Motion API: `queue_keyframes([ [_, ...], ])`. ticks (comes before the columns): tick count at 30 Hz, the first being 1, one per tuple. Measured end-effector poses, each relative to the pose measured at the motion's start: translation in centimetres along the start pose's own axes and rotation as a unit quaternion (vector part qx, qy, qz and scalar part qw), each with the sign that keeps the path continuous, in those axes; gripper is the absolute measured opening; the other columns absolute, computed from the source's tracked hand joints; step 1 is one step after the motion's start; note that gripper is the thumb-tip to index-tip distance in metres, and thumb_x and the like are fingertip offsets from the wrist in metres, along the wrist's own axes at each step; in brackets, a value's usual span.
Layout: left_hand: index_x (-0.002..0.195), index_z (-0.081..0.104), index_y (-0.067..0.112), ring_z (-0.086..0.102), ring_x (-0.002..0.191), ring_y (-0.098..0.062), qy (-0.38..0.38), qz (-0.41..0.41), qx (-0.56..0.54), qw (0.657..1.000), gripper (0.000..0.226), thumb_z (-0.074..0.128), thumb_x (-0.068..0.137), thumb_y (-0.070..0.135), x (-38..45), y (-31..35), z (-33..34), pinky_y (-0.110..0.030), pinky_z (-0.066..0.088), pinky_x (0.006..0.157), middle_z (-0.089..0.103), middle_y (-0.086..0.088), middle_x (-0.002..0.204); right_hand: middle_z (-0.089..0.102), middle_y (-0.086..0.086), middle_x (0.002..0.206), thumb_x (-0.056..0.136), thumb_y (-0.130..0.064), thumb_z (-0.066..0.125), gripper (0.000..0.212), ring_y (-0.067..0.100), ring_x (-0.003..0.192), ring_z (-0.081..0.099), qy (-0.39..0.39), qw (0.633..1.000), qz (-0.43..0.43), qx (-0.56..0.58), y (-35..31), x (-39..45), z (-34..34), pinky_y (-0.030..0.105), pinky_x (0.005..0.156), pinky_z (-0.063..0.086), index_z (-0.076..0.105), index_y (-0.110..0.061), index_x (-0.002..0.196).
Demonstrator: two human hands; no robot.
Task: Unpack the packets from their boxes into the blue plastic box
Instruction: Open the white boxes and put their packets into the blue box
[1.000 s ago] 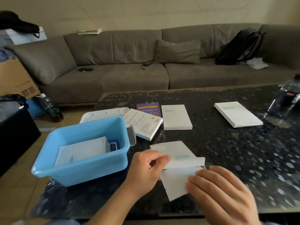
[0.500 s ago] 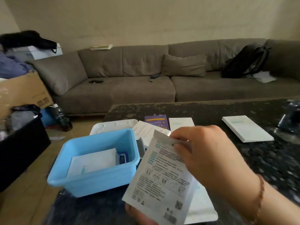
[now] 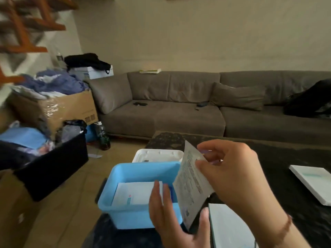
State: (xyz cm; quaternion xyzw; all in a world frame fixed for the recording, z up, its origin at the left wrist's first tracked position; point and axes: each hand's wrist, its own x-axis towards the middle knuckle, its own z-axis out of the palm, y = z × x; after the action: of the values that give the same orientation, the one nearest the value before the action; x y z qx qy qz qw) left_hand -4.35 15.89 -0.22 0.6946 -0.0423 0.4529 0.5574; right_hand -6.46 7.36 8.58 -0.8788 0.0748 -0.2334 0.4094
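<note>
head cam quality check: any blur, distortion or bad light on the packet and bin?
Head view: dim, flat indoor light; packet print smeared, unreadable; both hands soft-edged; blue plastic box fairly sharp; wooden stairs top left streaked with motion blur; wide-angle bending towards the frame edges.

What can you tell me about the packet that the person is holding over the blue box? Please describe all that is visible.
The packet is a flat, thin, white-grey sachet that looks like foil or plastic film, with small printed text and a dark code near its lower end. It is held almost upright, tilted, edge toward the camera, above the right side of the blue plastic box. The right hand pinches its upper part, and the left hand supports its lower end with straight fingers. It looks sealed, though blur hides detail.
</note>
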Motion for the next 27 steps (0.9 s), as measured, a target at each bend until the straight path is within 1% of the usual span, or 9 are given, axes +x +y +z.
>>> queue_keyframes([
  [2,0.141,0.044,0.023,0.04,0.137,-0.002,-0.07,-0.005,-0.011,0.997,0.07,0.061,0.082,0.055,-2.8,-4.0,0.3,-0.013,0.031,0.112,0.053,-0.004,0.144,0.062,-0.021,0.085,0.085,-0.024,0.073,0.034,0.0,0.075,0.063,-0.017,1.0,-0.005,-0.001,-1.1,-0.1,1.5,0.009,0.053,0.052,0.063,-0.038,0.113],
  [4,0.132,0.053,0.042,0.055,0.12,0.007,-0.063,-0.111,-0.101,0.987,0.051,0.046,0.088,0.069,-2.4,-3.7,0.0,-0.008,0.045,0.097,0.066,0.015,0.127,0.067,-0.021,0.08,0.083,-0.034,0.073,0.026,0.0,0.073,0.067,-0.023,0.999,-0.033,0.017,-2.0,-0.5,2.5,0.016,0.065,0.058,0.064,-0.04,0.107],
  [6,0.109,0.068,0.047,0.067,0.1,-0.001,-0.006,-0.215,-0.154,0.964,0.042,0.053,0.08,0.074,-0.9,-4.6,-0.1,-0.015,0.055,0.079,0.074,0.016,0.106,0.07,-0.023,0.079,0.079,-0.053,0.067,0.021,-0.002,0.074,0.069,-0.026,0.996,-0.042,0.075,-1.9,-0.8,3.5,0.018,0.066,0.059,0.066,-0.04,0.096],
  [10,0.113,0.065,0.027,0.071,0.092,-0.023,0.02,-0.475,-0.332,0.815,0.027,0.064,0.086,0.032,2.2,-3.7,-1.9,-0.035,0.057,0.074,0.075,-0.003,0.101,0.066,-0.024,0.104,0.072,-0.06,0.061,0.039,0.0,0.096,0.063,0.052,0.986,0.048,0.149,1.6,-0.7,5.8,0.022,0.078,0.054,0.065,-0.039,0.105],
  [12,0.113,0.063,0.032,0.075,0.083,-0.023,0.024,-0.501,-0.406,0.764,0.031,0.061,0.082,0.032,3.9,-3.0,-2.8,-0.034,0.06,0.061,0.078,-0.001,0.094,0.064,-0.014,0.114,0.072,-0.055,0.067,0.052,0.01,0.103,0.062,-0.041,0.972,0.147,0.178,2.9,-0.6,7.2,0.034,0.084,0.056,0.061,-0.031,0.118],
  [16,0.115,0.057,0.036,0.074,0.074,-0.023,0.01,-0.524,-0.385,0.76,0.032,0.062,0.083,0.036,4.8,-3.4,-3.4,-0.035,0.058,0.055,0.075,0.002,0.089,0.072,0.005,0.097,0.065,-0.043,0.068,0.046,0.026,0.088,0.069,-0.183,0.899,0.253,0.307,3.2,0.0,9.5,0.033,0.067,0.058,0.071,-0.011,0.098],
  [20,0.111,0.063,0.032,0.075,0.082,-0.026,-0.027,-0.524,-0.369,0.767,0.032,0.064,0.08,0.04,6.5,-5.3,-4.4,-0.046,0.06,0.069,0.077,-0.002,0.092,0.076,0.004,0.093,0.087,-0.024,0.067,0.019,0.029,0.084,0.072,-0.188,0.91,0.228,0.29,3.6,1.1,10.4,0.037,0.064,0.06,0.072,-0.011,0.099],
  [23,0.117,0.067,0.018,0.072,0.097,-0.03,-0.118,-0.482,-0.316,0.809,0.04,0.064,0.082,0.039,9.3,-8.2,-6.2,-0.039,0.058,0.068,0.075,-0.01,0.103,0.077,0.006,0.09,0.089,-0.019,0.066,0.016,0.027,0.082,0.074,-0.189,0.923,0.202,0.267,4.0,2.0,10.2,0.043,0.069,0.061,0.071,-0.01,0.102],
  [27,0.108,0.071,0.02,0.074,0.088,-0.017,-0.234,-0.387,-0.159,0.878,0.022,0.068,0.089,0.01,13.2,-11.1,-7.9,-0.028,0.056,0.063,0.077,0.002,0.094,0.077,0.0,0.082,0.09,-0.017,0.065,0.011,0.018,0.072,0.074,-0.182,0.943,0.171,0.219,3.7,3.5,10.4,0.03,0.057,0.059,0.07,-0.013,0.099],
])
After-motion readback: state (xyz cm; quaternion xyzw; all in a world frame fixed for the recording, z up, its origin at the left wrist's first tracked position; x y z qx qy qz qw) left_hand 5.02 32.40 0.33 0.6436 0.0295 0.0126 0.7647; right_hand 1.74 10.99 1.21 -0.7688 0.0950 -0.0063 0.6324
